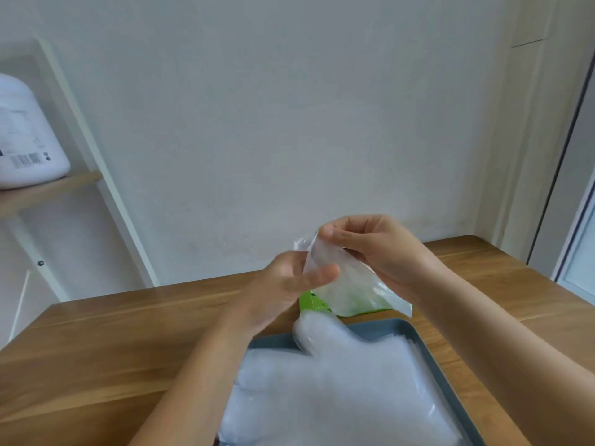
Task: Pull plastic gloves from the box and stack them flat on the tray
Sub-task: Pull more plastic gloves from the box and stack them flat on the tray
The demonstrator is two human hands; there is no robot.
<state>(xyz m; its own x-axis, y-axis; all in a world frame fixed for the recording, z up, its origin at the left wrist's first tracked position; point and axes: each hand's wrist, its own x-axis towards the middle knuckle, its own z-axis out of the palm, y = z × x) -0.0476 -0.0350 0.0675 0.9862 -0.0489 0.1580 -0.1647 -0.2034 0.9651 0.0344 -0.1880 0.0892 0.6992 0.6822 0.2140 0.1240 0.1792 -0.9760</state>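
**Opening out a fresh glove above the box**

Step in hand: one plastic glove (338, 284), drawn out and not yet laid. It is pinched at its top edge by the fingers of the right hand (380, 252) and clamped lower down by the left hand (280, 294). It is held over the green box (310, 304), at 12 o'clock of the tray (380, 328). A stack (338, 397) is already laid there. Next move, as judged: the glove is to be spread flat and lowered square onto the stack.
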